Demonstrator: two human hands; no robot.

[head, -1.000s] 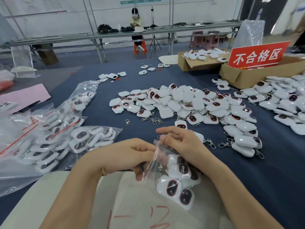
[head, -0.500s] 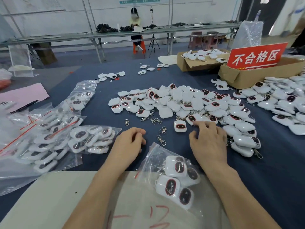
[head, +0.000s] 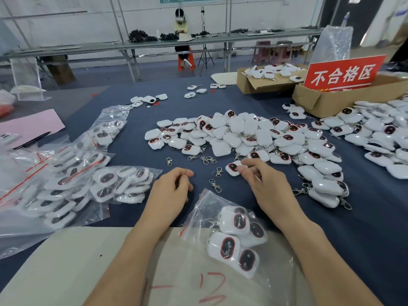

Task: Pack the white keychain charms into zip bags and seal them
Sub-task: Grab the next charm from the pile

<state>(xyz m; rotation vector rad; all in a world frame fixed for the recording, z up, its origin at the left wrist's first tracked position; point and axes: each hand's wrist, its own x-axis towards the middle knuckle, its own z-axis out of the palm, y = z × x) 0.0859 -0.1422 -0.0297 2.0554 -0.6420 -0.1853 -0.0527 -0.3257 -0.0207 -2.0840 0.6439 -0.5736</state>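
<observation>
Plastic zip bags (head: pixel 66 184), clear with red seal strips and stuffed with white charms, lie heaped well to the left of the left hand (head: pixel 170 191) on the dark blue cloth table cover (head: pixel 136 155). That hand rests on the cloth with its fingers loosely curled and its thumb tip near the forefinger; nothing can be seen in it. Between it and the right hand, small loose silver metal clasps (head: pixel 215 185) are scattered, the nearest just beside the left fingertips. Below the gap between the two wrists lies a clear, crumpled, part-filled zip bag (head: pixel 198 208), its long axis running from a corner near the hands back towards the person and slanting right; a short red strip shows at its left edge, and whether its mouth is sealed cannot be told. Its lower half rests on a beige board with red handwriting (head: pixel 66 272). Inside are rounded white charms with dark ovals up. The right hand (head: pixel 265 191) pinches one white rounded-square keychain charm with a red-rimmed dark oval (head: pixel 231 168), thumb on its right edge and forefinger just above. This charm lies flat on the cloth, face up, long axis roughly across, free end towards the left hand; its ring end is hidden. Just beyond the right fingertips spreads a big pile of loose white charms (head: pixel 242 133), and further right stand brown cardboard boxes (head: pixel 320 100) with a red sign (head: pixel 344 72).
</observation>
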